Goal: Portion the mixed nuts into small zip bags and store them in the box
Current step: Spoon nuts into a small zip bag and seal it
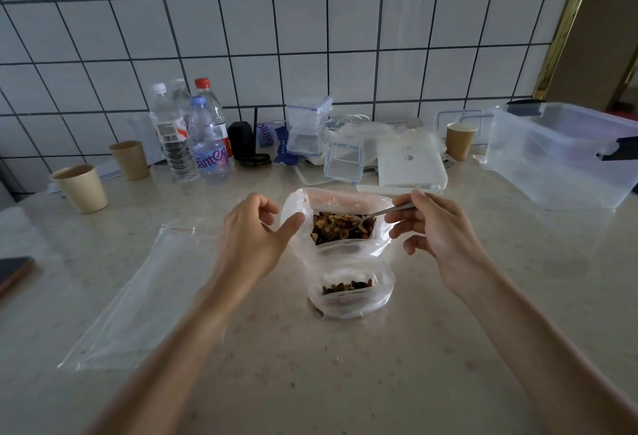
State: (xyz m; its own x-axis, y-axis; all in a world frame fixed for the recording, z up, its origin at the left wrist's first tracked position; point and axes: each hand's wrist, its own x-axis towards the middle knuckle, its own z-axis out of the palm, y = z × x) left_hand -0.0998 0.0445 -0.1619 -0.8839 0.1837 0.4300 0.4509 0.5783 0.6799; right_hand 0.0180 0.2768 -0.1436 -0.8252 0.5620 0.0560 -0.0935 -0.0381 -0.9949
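Head-mounted view, forward-down, close over countertop (345,383)

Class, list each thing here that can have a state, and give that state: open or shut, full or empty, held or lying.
Big nut bag: open, holding nuts.
Small zip bag: open, partly filled.
Spoon: held, bowl in the nuts.
Right hand: grips the spoon.
Left hand: holds the big bag's rim.
Flat zip bag: lying empty.
Storage box: open, empty.
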